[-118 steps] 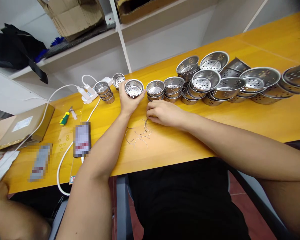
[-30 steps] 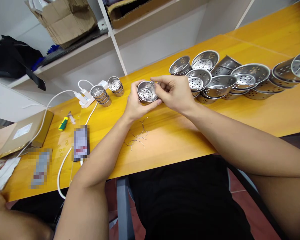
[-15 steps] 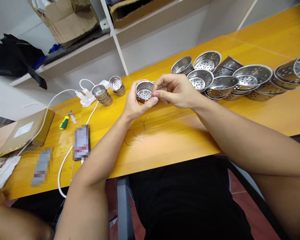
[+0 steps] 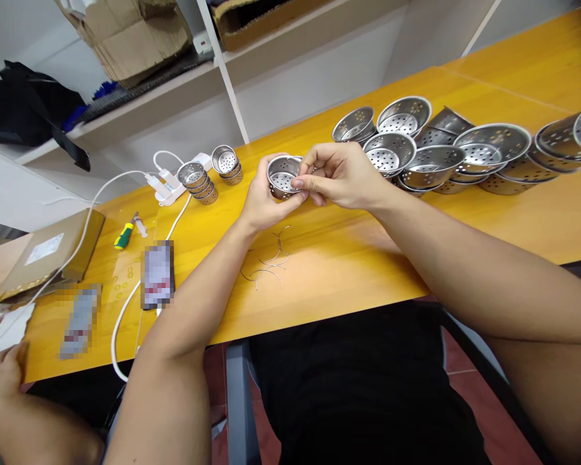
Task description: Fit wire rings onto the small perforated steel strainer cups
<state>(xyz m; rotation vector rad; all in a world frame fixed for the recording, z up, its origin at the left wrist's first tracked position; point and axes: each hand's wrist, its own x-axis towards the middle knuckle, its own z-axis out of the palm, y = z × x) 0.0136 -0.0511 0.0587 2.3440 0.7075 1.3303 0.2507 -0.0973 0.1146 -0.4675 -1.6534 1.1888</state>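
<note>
Fingertips (image 4: pixel 301 183) at strainer cup (image 4: pixel 281 175) rim

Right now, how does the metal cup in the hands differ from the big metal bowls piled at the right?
The cup is small; the bowls are wider. The cup is alone, held off the table by the left hand with the right hand pinching at its rim; the bowls rest stacked and overlapping on the table. Both are shiny perforated metal.

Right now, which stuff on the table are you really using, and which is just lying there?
In use: small strainer cup in left hand; right hand at its rim; wire clips; strainer cups waiting.

Lying about: screwdriver; white cable; cardboard box; phone.
</note>
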